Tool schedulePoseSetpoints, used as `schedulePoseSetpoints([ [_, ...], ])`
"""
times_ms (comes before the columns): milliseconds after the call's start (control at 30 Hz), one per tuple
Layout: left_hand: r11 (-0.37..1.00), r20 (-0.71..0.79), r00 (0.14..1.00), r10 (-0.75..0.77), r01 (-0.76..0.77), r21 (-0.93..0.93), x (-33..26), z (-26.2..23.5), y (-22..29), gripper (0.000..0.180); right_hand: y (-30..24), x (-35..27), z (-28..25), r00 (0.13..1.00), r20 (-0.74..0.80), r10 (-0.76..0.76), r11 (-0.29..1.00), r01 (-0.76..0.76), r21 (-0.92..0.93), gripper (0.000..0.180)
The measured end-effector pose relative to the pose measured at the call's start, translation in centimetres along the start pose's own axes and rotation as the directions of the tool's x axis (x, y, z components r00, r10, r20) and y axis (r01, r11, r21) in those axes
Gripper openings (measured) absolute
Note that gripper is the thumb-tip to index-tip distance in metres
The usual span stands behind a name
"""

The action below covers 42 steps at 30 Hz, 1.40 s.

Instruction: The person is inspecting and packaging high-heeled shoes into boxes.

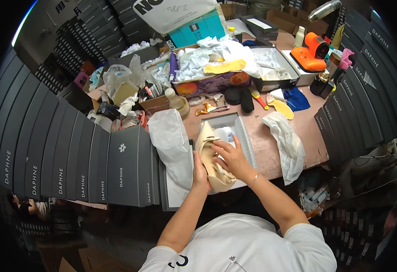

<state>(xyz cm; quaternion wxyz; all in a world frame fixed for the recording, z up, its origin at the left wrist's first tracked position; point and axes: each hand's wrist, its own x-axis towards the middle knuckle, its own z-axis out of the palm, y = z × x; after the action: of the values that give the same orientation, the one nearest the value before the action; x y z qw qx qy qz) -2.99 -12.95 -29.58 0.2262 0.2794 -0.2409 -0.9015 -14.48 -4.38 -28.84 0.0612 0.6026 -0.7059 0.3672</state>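
Note:
A beige pointed-toe shoe (pixel 205 136) is tilted over an open box, its toe toward the far side. My left hand (pixel 200 173) is closed round the shoe's left side. Over the shoe's opening, my right hand (pixel 231 157) has its fingers stretched out and thumb apart, fingertips at the inside and upper edge. Something pale shows under those fingers near the heel, too small to make out. The open shoe box (pixel 246 140) beneath has thin pale paper along its right side. White wrapping paper (pixel 167 140) lies left of the shoe.
Dark shoe boxes (pixel 130 158) stand in a row at the left; more stacked boxes (pixel 366 99) rise at the right. White paper (pixel 287 145) hangs over the table's front edge. A bottle (pixel 175 99), a red-handled brush (pixel 259 99), yellow insole (pixel 281 108) and blue cloth (pixel 297 99) lie beyond.

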Motion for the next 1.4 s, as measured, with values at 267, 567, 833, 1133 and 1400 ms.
schedulePoseSetpoints([
  [267, 0.913, 0.056, 0.954, 0.294, -0.298, 0.279, -3.5, 1.1, -1.9, 0.073, -1.4, 2.3, 2.1, 0.959, 0.218, -0.179, 0.982, 0.16, 0.104, 0.03],
  [567, 0.972, 0.1, 0.994, 0.041, -0.063, 0.225, -5.3, -4.5, 7.2, 0.068, -8.8, 1.8, 3.1, 0.902, 0.415, -0.118, 0.935, -0.039, 0.351, 0.06],
  [833, 0.963, -0.07, 0.997, 0.041, -0.02, 0.268, -2.3, -6.9, 6.7, 0.044, -8.6, 0.5, 8.3, 0.84, 0.541, -0.044, 0.897, -0.206, 0.392, 0.071],
  [1133, 0.977, -0.062, 0.998, 0.004, 0.009, 0.214, -4.4, -7.4, 4.8, 0.032, -10.5, -3.4, 3.8, 0.926, 0.325, -0.192, 0.853, -0.006, 0.522, 0.061],
  [1400, 0.951, -0.154, 0.987, 0.039, 0.01, 0.308, -6.0, -8.9, 5.4, 0.035, -10.9, -0.6, 4.0, 0.658, 0.737, -0.157, 0.858, -0.279, 0.432, 0.071],
])
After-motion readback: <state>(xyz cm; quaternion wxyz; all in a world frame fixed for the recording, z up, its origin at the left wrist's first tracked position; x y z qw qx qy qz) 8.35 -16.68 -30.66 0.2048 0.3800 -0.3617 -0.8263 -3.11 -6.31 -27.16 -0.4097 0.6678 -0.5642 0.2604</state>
